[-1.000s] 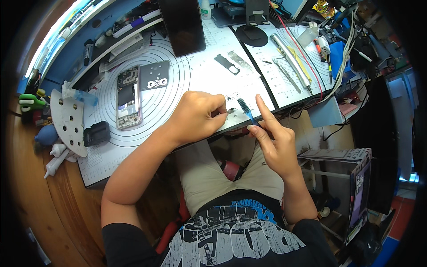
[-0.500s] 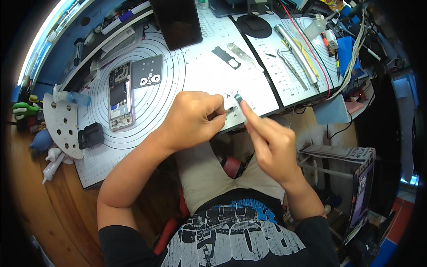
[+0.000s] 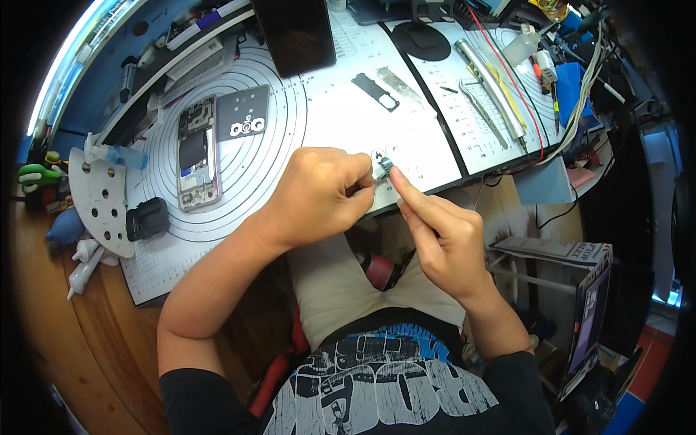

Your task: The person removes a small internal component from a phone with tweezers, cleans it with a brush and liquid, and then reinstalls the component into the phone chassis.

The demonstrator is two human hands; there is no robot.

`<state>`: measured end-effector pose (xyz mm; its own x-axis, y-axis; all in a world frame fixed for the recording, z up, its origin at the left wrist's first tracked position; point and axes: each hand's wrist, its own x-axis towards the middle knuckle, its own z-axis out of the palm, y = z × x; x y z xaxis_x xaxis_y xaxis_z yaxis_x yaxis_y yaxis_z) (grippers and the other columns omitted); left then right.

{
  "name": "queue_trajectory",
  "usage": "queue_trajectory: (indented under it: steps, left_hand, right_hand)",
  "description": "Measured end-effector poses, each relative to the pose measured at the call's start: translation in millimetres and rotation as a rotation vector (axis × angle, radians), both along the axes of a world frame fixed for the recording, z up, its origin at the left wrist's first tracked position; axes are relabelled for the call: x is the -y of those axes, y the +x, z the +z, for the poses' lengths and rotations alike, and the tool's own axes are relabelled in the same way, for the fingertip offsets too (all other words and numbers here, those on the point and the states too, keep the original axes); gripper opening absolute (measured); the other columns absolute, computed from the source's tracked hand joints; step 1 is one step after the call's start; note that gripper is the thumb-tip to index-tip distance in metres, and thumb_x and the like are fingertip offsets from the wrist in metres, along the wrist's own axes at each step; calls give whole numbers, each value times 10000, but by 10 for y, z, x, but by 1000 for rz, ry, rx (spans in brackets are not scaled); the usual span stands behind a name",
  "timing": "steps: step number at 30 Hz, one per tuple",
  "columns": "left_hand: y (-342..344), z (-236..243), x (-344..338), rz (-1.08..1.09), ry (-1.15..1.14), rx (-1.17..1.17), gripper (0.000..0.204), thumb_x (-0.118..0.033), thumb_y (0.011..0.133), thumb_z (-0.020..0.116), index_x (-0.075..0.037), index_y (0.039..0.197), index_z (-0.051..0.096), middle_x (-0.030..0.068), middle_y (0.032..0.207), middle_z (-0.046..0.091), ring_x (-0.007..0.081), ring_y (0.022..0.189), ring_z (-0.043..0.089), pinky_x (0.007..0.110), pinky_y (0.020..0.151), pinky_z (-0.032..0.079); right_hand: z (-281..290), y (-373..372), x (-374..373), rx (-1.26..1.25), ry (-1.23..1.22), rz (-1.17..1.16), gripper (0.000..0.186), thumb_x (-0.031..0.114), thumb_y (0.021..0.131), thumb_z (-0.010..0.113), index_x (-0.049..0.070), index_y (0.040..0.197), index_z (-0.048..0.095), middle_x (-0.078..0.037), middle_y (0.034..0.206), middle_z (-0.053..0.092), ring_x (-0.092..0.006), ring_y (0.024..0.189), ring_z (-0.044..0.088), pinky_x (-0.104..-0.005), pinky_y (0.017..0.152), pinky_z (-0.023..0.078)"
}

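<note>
My left hand (image 3: 319, 192) is closed above the near edge of the mat, thumb and bent forefinger pressed together on a small dark part that is mostly hidden. At the tip of my right forefinger is a small bluish-grey piece (image 3: 386, 166), too small to name. My right hand (image 3: 448, 235) pinches it with the forefinger stretched forward. Both sets of fingertips almost meet. To the left lies an opened phone (image 3: 197, 154) with its inner boards showing, and a grey back cover (image 3: 243, 112) with camera rings rests beside it.
A black phone-shaped slab (image 3: 293, 36) stands at the back. Beyond my hands lie a black bracket (image 3: 375, 91) and a thin translucent strip (image 3: 399, 85). Tweezers (image 3: 483, 114) and a silver tube (image 3: 490, 87) are at right, near cables. A holed rack (image 3: 101, 203) stands at left.
The bluish-grey piece at my right fingertip has come closer to my left fingers. My left hand has shifted slightly to the right; the view has moved a little.
</note>
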<state>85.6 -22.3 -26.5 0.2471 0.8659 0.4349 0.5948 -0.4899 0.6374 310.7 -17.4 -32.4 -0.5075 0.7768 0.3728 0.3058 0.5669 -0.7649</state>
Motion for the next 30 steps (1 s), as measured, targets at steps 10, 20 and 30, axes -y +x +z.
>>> queue_trajectory:
  steps: [10,20,30]
  left_hand:
    - [-8,1,-4,-4,6,-3,103,23,759,752,4,734,654,112,643,644,227,562,642,332,522,468]
    - [-5,9,0,2,-32,9,117,16,767,762,15,736,649,119,656,660,225,569,658,332,525,483]
    - [-9,-4,4,2,-15,10,115,18,761,757,10,730,646,110,641,646,211,551,638,326,512,464]
  right_hand:
    - [17,33,-54,25,-57,-29,544,-97,901,644,62,1421,668,-149,694,598,-236,569,588,-356,593,510]
    - [93,-26,155,-271,-492,-170,430,-35,1031,584,24,1455,629,11,744,612,-30,673,501,-228,597,453]
    - [-29,-92,169,-254,-490,-143,424,-10,1027,604,44,1446,638,5,706,607,-39,624,494,-229,576,439]
